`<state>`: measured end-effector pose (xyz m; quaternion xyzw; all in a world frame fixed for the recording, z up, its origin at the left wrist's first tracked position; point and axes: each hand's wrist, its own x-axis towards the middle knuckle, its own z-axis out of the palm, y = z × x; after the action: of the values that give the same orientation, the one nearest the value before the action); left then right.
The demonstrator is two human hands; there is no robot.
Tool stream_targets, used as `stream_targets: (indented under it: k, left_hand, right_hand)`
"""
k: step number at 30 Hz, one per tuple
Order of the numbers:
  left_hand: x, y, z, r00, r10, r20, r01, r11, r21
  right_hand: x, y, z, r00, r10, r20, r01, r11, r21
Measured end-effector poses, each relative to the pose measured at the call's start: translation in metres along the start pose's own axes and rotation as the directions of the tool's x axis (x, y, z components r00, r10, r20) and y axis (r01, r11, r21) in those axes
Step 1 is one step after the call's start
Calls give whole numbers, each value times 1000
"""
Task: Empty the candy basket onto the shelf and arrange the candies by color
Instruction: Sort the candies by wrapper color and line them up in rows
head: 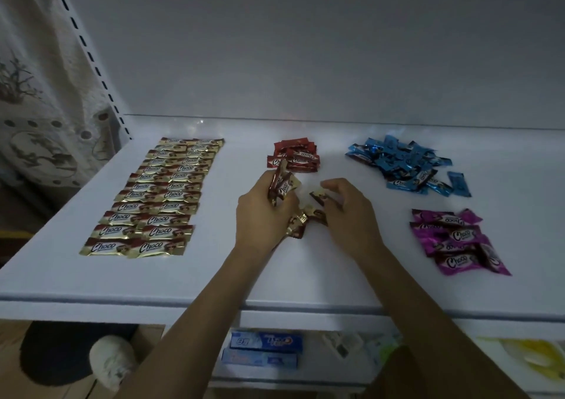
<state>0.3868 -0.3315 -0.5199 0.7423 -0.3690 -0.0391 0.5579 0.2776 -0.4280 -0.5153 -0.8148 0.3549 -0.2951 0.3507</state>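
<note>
On the white shelf (305, 270), gold Choco candies (153, 197) lie in two neat columns at the left. A small stack of red candies (295, 155) sits at the middle back. Blue candies (400, 163) form a loose pile at the right back, and purple candies (455, 241) lie at the right front. My left hand (263, 215) grips a bunch of red candies (281, 188) upright. My right hand (345, 212) pinches one red candy (321, 198). Between the hands a few more red candies (301, 223) lie on the shelf. No basket is in view.
A slotted shelf upright (88, 53) runs up the left side beside a patterned curtain (39, 108). Under the shelf's front edge, blue boxes (266, 342) lie on a lower shelf, with a yellow packet (532, 353) at the right. A dark round object (58, 353) is on the floor.
</note>
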Motion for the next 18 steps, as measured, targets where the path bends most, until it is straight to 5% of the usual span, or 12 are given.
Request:
stream_targets:
  k: [9,14,18]
  left_hand:
    - [1,1,-1,999,-47,25,48,997,-68]
    - [-1,4,-3,995,4,97,9,990,-141]
    - [0,4,-4,989,32,144,-4,981,-192]
  right_hand:
    - [-1,1,2,998,-50,34,50,999,-2]
    - [-5,-10,5,970,-206,-131,209,978,9]
    - [-13,-32,30,980,-177,-90,189,972,140]
